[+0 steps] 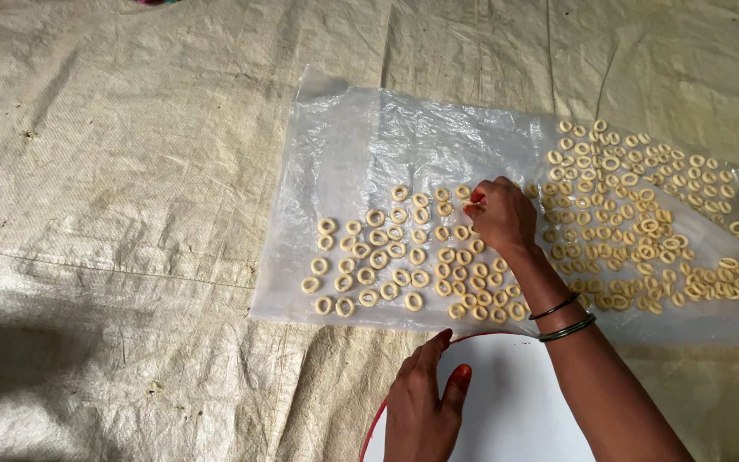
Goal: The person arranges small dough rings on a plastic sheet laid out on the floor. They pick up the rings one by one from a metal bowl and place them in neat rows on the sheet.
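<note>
One clear plastic sheet (361, 145) on the floor, well over a hundred dough rings (387, 257) on it, my right hand (499, 214) reaching forward, fingertips pinched at one ring, my left hand (421, 402) flat and open on one white plate (515, 402).

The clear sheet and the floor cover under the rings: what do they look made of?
The clear sheet looks like thin plastic film: see-through, glossy, wrinkled. The floor cover looks like woven plastic sacking: beige, fine weave, creased. The rings seem to be pale, matt dough, though I cannot be sure.
</note>
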